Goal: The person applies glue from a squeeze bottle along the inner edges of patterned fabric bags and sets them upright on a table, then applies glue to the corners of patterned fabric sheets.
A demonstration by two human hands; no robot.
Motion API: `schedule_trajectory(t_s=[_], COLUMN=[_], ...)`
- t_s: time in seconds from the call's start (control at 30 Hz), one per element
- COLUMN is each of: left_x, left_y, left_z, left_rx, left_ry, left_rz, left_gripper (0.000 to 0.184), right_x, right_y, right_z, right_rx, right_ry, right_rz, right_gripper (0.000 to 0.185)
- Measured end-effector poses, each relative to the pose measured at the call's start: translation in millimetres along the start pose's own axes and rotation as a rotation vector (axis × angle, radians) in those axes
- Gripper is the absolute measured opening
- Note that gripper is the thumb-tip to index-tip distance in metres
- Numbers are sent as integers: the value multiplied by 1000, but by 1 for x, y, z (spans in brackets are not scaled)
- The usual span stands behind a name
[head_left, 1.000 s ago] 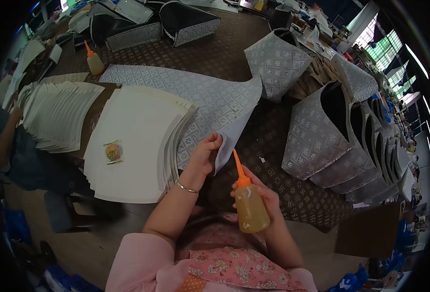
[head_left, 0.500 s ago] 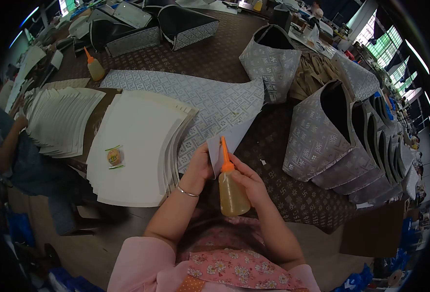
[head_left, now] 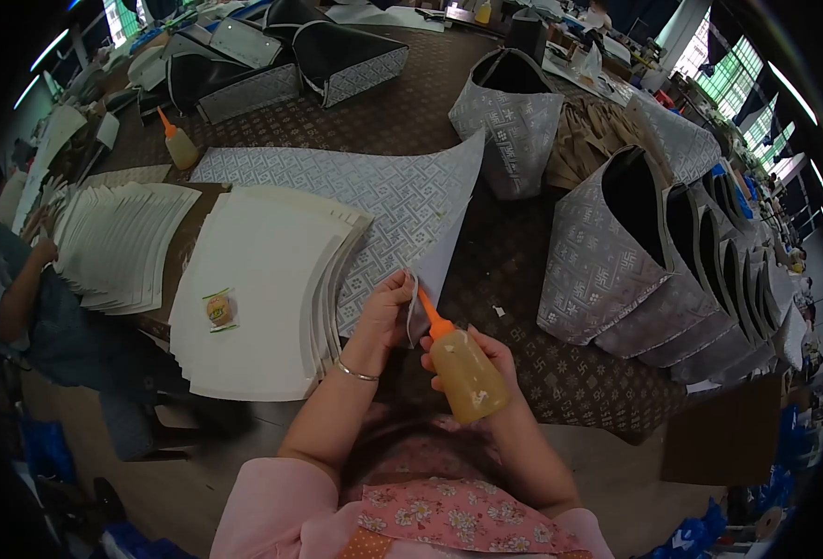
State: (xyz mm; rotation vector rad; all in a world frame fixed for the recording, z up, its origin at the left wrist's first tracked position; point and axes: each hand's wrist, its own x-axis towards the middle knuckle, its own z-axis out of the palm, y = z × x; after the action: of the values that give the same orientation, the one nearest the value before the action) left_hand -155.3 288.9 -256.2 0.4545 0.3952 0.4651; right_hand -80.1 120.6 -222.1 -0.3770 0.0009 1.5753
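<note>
My right hand (head_left: 488, 356) is closed around a glue bottle (head_left: 472, 380), a soft clear one with yellowish liquid and an orange nozzle. The bottle tilts, its tip up and to the left at the edge of a patterned silver-grey sheet (head_left: 402, 177). My left hand (head_left: 391, 303) pinches that sheet's near edge, which curls up between the fingers and the nozzle. The rest of the sheet stretches away across the brown patterned table (head_left: 514, 270). Left of my left hand lies a stack of cream curved panels (head_left: 253, 279), partly over the sheet.
A wrapped round snack (head_left: 219, 309) rests on the cream stack. Another glue bottle (head_left: 180, 147) stands at the back left. Silver patterned shells (head_left: 607, 261) line the right side. At the left, a person's arm (head_left: 25, 289) is beside fanned panels (head_left: 127, 242).
The bottle has tipped over to the right at its base, and its nozzle has dropped lower along the sheet's edge. The edge in my left hand is now turned more upright.
</note>
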Motion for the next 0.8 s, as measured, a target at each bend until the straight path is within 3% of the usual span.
schedule_trajectory(t_s=[0.07,0.2,0.5,0.6,0.67,0.7,0.77,0.8], left_x=[6,24,10,8,7,8,11,12], left_y=[-5,-3,4,5,4,4,3,4], left_z=[-8,-26,-10,-7,-8,-8,-8,-9], left_rx=[-24,-78,-107,-98,-131,-133,-131,-136], left_ry=[-21,28,-93,-102,-83,-80,22,25], left_rz=[46,48,8,-10,-21,-20,-12,-11], left_gripper=[16,9,13,14,13,13,12,12], right_x=[-4,-15,-11,4,14,15,17,16], right_y=[2,8,-2,-9,-12,-10,-4,-4], right_z=[0,-5,5,11,6,6,7,12], right_rx=[272,323,206,-58,-515,-515,-1242,-1245], right_ry=[-6,-170,-121,-16,15,16,238,238], right_rz=[64,159,-84,-201,-252,-249,-479,-473], right_gripper=[49,50,50,51,52,52,54,54])
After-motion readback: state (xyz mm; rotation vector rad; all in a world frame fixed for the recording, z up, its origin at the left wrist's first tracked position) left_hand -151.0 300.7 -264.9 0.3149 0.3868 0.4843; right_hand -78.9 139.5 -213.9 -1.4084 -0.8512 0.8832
